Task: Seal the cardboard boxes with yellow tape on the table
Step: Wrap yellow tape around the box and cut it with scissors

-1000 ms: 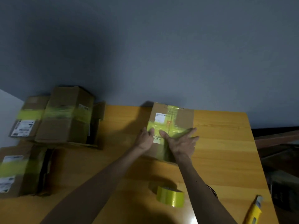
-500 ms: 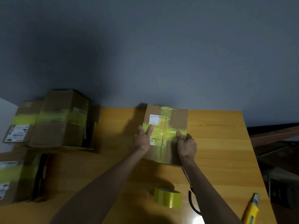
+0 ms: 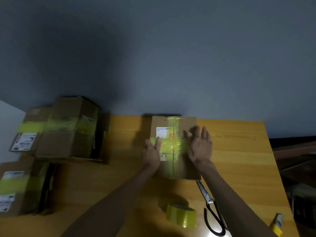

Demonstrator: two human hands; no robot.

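Note:
A cardboard box (image 3: pixel 179 170) with crossed strips of yellow tape and a white label lies in the middle of the wooden table (image 3: pixel 239 151). My left hand (image 3: pixel 152 151) rests on its left edge, thumb laid over the tape. My right hand (image 3: pixel 200 144) is blurred, fingers straight, over the box's right side; contact is unclear. A roll of yellow tape (image 3: pixel 181 215) stands near the front edge, below the box.
Black-handled scissors (image 3: pixel 212 209) lie right of the roll. A yellow box cutter (image 3: pixel 277 224) sits at the front right corner. Taped boxes are stacked at the back left (image 3: pixel 58 134), another at the front left (image 3: pixel 17 189). A grey wall runs behind.
My right hand has let go of the box's right edge and opened over its right side. The left hand stays on the left edge. The view has shifted, showing the scissors fully.

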